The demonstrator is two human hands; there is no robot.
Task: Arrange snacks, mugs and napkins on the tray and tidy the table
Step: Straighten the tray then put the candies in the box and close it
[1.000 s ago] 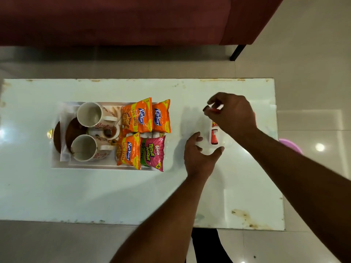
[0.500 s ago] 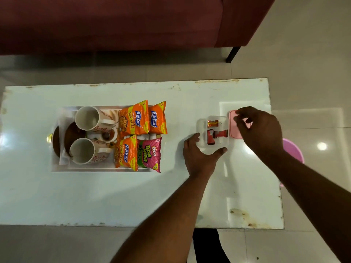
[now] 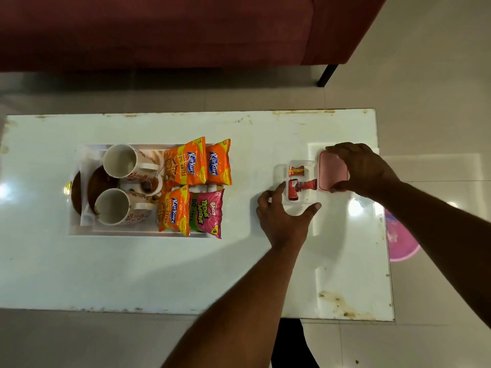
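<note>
A white tray (image 3: 79,232) at the table's left holds two white mugs (image 3: 122,162) (image 3: 113,207), a small cup with a spoon (image 3: 150,185), brown coasters and several snack packets (image 3: 186,166), orange and pink. Right of it sits a small clear container (image 3: 279,172) with red sachets (image 3: 296,171) inside. My left hand (image 3: 285,221) grips the container's near side with thumb and fingers spread around it. Beside the container on the right, my right hand (image 3: 364,168) grips the pink lid (image 3: 330,170) by its edges.
The white table (image 3: 132,274) has a stained, chipped front right corner (image 3: 337,301). A maroon sofa (image 3: 186,30) stands behind the table. A pink bin (image 3: 401,243) sits on the floor past the table's right edge. A white napkin (image 3: 313,150) lies under the lid.
My right hand moved from above the container to the right and took hold of the pink lid beside it. The left hand stayed on the container.
</note>
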